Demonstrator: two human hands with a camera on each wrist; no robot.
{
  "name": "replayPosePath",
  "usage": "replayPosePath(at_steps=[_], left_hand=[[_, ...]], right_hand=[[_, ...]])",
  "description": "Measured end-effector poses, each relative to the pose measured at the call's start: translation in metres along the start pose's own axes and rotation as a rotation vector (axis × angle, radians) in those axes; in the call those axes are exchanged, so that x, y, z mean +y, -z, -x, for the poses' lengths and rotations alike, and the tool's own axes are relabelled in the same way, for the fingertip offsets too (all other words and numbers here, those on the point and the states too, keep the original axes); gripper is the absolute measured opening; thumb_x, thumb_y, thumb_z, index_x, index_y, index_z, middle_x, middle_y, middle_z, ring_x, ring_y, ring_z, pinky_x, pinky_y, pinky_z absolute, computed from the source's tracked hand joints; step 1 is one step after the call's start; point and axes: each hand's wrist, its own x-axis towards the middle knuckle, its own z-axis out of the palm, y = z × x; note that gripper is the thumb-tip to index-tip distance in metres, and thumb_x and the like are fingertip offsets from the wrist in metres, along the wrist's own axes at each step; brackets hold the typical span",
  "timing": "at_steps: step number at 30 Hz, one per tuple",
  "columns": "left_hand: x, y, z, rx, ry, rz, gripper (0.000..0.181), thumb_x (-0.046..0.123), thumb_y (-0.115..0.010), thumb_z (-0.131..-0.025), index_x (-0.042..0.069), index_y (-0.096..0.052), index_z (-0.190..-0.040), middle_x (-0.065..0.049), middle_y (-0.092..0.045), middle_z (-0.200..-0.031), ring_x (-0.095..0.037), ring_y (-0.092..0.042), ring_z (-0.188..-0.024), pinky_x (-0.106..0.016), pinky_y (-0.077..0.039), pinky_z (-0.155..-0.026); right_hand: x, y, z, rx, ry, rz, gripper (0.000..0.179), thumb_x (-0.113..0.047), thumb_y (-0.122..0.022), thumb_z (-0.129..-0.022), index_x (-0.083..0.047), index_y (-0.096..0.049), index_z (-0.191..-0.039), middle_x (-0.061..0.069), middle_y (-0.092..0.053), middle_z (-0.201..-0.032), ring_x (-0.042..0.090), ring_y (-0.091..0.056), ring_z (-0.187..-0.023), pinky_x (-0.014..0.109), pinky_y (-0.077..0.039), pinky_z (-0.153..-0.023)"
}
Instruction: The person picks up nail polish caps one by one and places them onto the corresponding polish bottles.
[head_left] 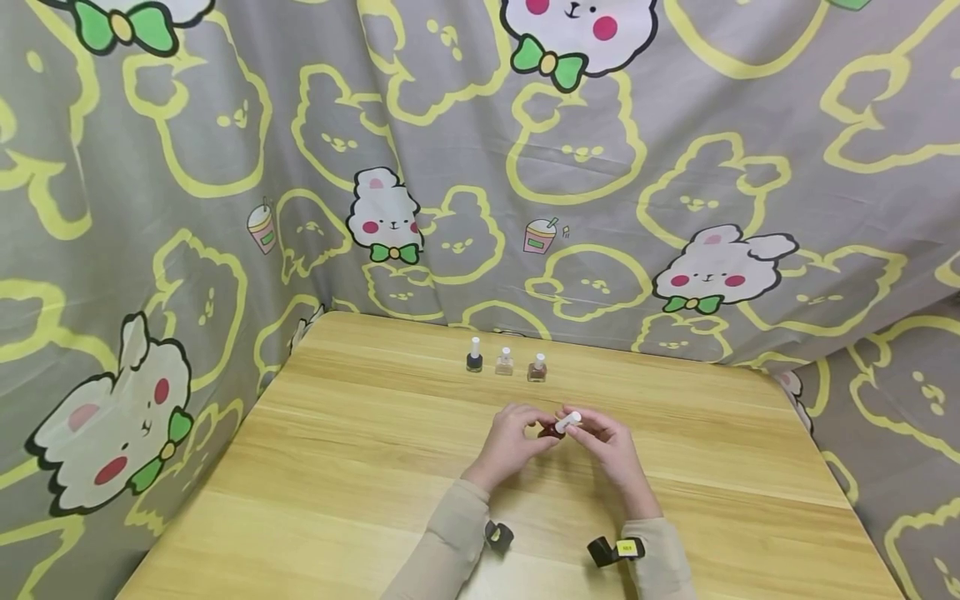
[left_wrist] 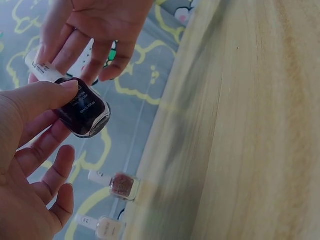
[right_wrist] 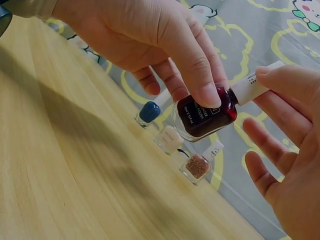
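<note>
A dark red nail polish bottle (right_wrist: pixel 206 116) with a white cap (right_wrist: pixel 252 85) is held tilted between both hands, above the table. My left hand (head_left: pixel 513 442) pinches the glass body, thumb across its printed face. The white cap is pinched between the thumb and fingers of my right hand (head_left: pixel 609 450). In the left wrist view the polish bottle (left_wrist: pixel 85 111) looks almost black, and the cap meets its neck. The other fingers of both hands spread loosely below.
Behind the hands, a dark blue polish bottle (head_left: pixel 474 362), a pale one (head_left: pixel 504 365) and a brownish glittery one (head_left: pixel 537 371) stand in a row on the wooden table (head_left: pixel 337 433). A patterned grey curtain (head_left: pixel 465 275) hangs along the table's back and sides.
</note>
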Motion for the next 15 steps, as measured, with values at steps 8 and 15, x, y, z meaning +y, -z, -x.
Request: replayPosePath(at_steps=[8, 15], left_hand=[[0.0015, 0.0, 0.0, -0.008, -0.017, -0.006, 0.025, 0.028, -0.079, -0.08, 0.023, -0.074, -0.105, 0.009, -0.073, -0.106, -0.01, -0.059, -0.101, -0.032, -0.04, -0.094], [0.0027, -0.0013, 0.0012, -0.031, -0.005, -0.023, 0.026, 0.031, -0.077, -0.081, 0.026, -0.073, -0.107, 0.011, -0.072, -0.106, -0.009, -0.057, -0.102, -0.037, -0.039, -0.097]], right_hand=[[-0.0005, -0.0033, -0.0003, 0.096, -0.037, 0.031, 0.023, -0.004, -0.071, -0.086, 0.008, -0.062, -0.103, -0.011, -0.071, -0.097, 0.006, -0.065, -0.09, 0.021, -0.052, -0.079], [-0.0004, -0.0064, -0.0015, 0.155, -0.052, 0.088, 0.02, 0.0, -0.073, -0.083, 0.008, -0.057, -0.093, -0.014, -0.066, -0.086, 0.006, -0.061, -0.083, 0.021, -0.05, -0.075]])
